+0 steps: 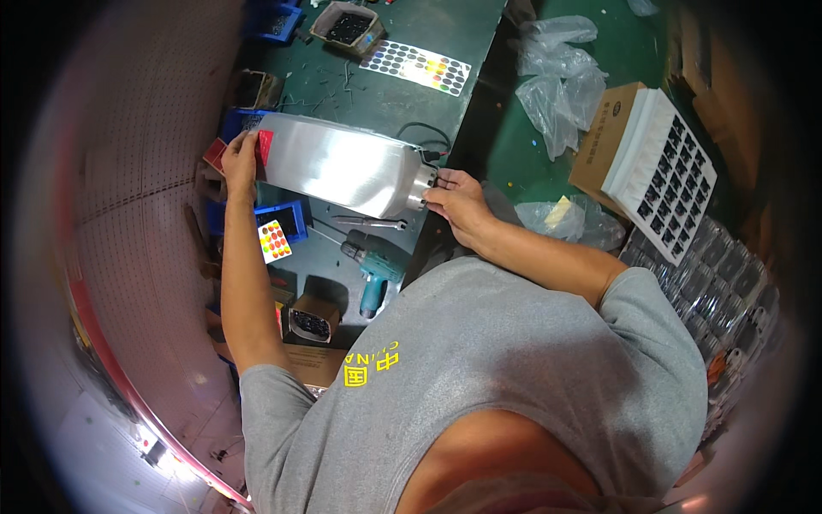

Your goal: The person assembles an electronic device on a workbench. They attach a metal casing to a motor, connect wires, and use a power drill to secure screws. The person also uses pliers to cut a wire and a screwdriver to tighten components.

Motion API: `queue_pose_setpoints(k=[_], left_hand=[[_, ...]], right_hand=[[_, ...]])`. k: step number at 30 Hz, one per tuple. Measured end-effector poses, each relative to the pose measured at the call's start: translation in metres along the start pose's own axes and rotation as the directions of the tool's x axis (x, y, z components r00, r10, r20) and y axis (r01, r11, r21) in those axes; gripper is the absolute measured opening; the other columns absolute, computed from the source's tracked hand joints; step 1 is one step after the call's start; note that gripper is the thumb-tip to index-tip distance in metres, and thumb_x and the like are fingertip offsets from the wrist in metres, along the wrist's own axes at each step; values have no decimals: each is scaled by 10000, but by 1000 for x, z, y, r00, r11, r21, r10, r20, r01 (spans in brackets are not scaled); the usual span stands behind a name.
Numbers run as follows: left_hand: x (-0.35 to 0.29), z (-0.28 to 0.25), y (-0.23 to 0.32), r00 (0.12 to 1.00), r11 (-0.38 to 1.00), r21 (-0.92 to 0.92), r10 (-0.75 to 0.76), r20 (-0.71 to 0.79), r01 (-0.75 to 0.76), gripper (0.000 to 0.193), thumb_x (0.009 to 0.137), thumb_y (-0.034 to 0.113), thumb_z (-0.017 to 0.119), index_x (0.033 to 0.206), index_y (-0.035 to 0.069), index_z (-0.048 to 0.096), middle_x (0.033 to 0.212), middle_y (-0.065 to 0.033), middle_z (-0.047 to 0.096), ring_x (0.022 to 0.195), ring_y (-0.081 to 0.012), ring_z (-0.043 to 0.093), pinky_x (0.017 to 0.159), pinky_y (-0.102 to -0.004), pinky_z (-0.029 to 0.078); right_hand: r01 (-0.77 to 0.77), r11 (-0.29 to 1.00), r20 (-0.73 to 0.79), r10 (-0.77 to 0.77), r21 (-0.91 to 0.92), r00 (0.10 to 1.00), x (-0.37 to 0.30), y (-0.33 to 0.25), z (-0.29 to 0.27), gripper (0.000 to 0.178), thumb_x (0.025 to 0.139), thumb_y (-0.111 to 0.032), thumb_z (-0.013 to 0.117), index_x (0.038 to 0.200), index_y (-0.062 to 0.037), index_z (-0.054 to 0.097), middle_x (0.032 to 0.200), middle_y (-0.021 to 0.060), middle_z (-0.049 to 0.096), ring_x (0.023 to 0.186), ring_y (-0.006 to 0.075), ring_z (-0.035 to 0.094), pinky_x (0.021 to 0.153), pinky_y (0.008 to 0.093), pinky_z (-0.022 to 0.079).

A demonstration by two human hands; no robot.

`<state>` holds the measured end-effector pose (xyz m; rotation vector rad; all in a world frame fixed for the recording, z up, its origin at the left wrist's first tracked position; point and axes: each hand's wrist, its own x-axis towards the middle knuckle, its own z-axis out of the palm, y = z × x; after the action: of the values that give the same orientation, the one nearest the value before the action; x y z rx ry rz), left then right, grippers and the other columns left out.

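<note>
A long silver metal housing [342, 167] lies across the green workbench [321, 94] in front of me. My left hand [241, 163] grips its left end, beside a red patch [265, 147]. At the other end, my right hand [461, 206] has its fingers and thumb closed on the narrow collar [419, 187], which has dark slots around it. A black cable [425, 127] with a bit of red loops behind that end. Below the housing lie a wrench [370, 222] and a teal cordless drill [374, 278].
Behind the housing are a sheet of round stickers [417, 67] and a box of small black parts [347, 28]. Near the left forearm sit a blue bin [282, 221], a smaller sticker sheet [274, 242] and another parts box [313, 321]. A white tray of black parts [668, 176] leans at right.
</note>
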<state>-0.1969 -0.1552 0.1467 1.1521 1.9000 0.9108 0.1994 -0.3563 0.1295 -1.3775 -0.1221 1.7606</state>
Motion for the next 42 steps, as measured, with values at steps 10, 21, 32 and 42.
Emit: queue_pose_setpoints(k=[10,21,32,42], left_hand=[[9,19,-25,999,999,31,-45,19,45,511,957,308,712,1299,-67,659,1189,-139,725,1057,-190,676,953,-298,508],[10,24,-30,1000,999,52,9,24,-10,463,980,295,705,1299,-36,658,1170,-109,726,1034,-170,689,923,-287,531],[35,29,-4,896,925,159,-374,239,344,560,1028,487,587,1286,-1,681,1153,-97,731,1035,-188,685,931,-327,520],[36,29,-6,827,909,132,-415,378,396,533,1061,457,488,1334,25,639,1198,-108,712,1040,-208,694,920,-354,549]], right_hand=[[18,999,-81,-21,-43,997,18,10,-3,578,804,20,783,1329,24,542,1219,118,640,1107,236,641,931,359,550],[18,997,-90,-25,-73,996,37,20,-8,684,774,14,791,1378,92,481,1223,170,638,1094,259,651,899,360,571],[-198,954,-44,193,-225,980,31,2,-12,413,876,-186,806,1204,28,674,1089,112,707,1055,234,668,882,413,587],[-220,916,-32,222,-335,975,32,2,-8,248,950,-195,733,1154,-56,711,1140,39,720,1068,148,637,877,340,513]])
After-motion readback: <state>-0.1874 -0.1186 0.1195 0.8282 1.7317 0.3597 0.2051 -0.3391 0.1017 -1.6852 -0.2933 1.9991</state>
